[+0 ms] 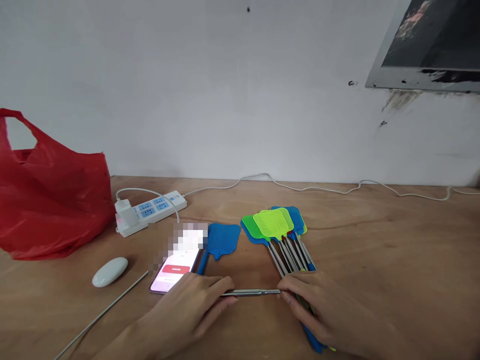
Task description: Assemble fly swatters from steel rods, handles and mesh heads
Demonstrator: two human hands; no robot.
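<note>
My left hand (pixel 195 305) and my right hand (pixel 318 305) pinch the two ends of a thin metal telescopic rod (pixel 251 292) that lies level just above the wooden table (pixel 393 260). A single blue fly swatter (pixel 221 241) lies under my left hand, its head pointing away. Under my right hand lies a bundle of several fly swatters (pixel 275 224) with green and blue heads and metal handles (pixel 292 255). A phone (pixel 175 270) with a lit screen rests by my left hand.
A red plastic bag (pixel 52 200) stands at the far left. A white power strip (pixel 150 212) with a plugged charger lies near the wall, its cable (pixel 318 187) running right. A white oval object (pixel 110 271) and a thin cable (pixel 101 314) lie front left.
</note>
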